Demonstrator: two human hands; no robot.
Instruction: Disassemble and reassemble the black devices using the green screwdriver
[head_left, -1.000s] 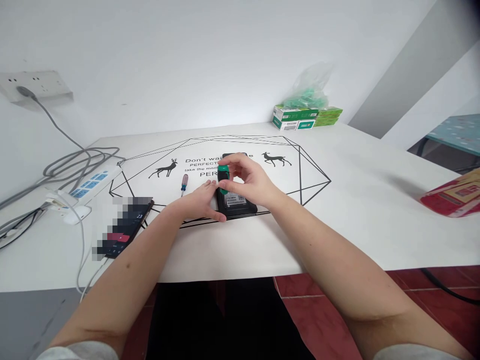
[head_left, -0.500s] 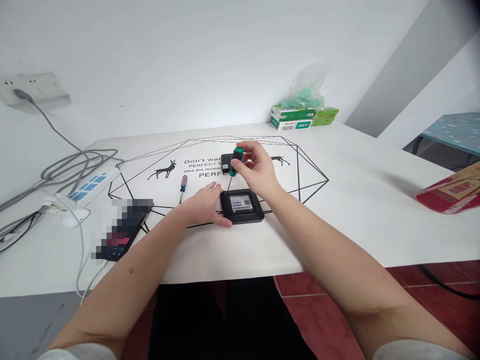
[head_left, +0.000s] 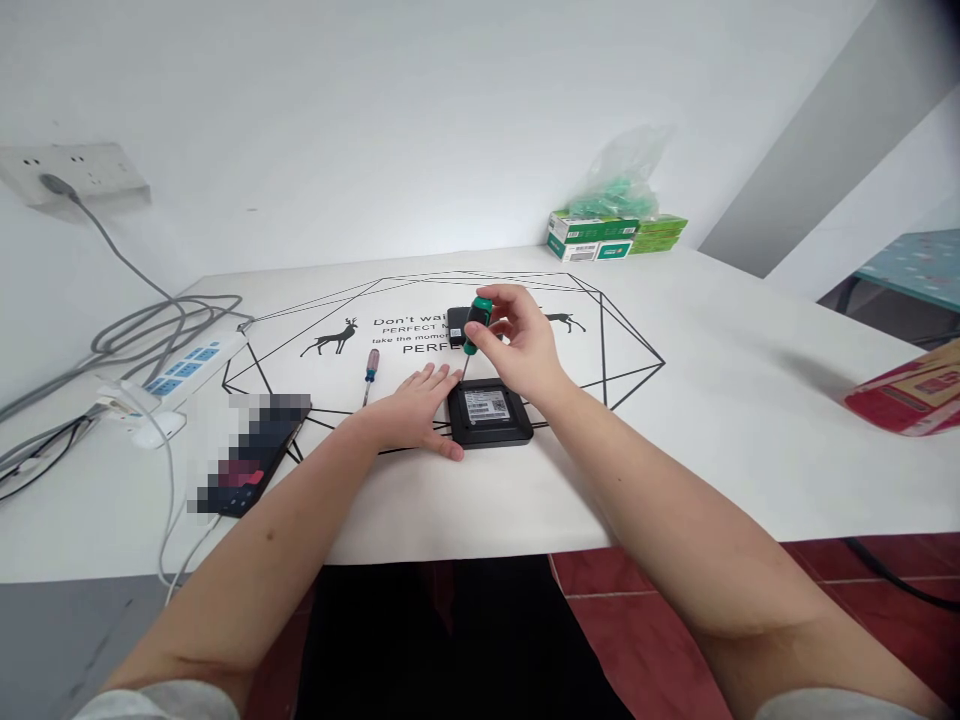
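Observation:
A black square device [head_left: 491, 412] with a white printed label lies flat on the white table. My right hand [head_left: 521, 340] grips a green-and-black screwdriver [head_left: 480, 318], whose shaft slants down to the device's far left corner. Against the device's left side rests my left hand [head_left: 420, 410], fingers stretched and thumb apart near the front left corner. Behind the screwdriver, partly hidden by my right hand, is a second black item [head_left: 455, 325] with a small pale label. Another screwdriver [head_left: 372, 368] with a clear reddish handle lies left of my left hand.
A phone [head_left: 259, 455], partly pixelated, lies left of my left forearm. Beyond it are a white power strip [head_left: 187, 365] and coiled grey cables [head_left: 150, 325]. Green-and-white boxes [head_left: 592, 235] under a plastic bag stand by the wall. A red package [head_left: 911, 395] sits at far right.
The view has shifted slightly. The fingers of my left hand have moved a little toward the device's far left corner, near the screwdriver's tip. My right hand still grips the screwdriver.

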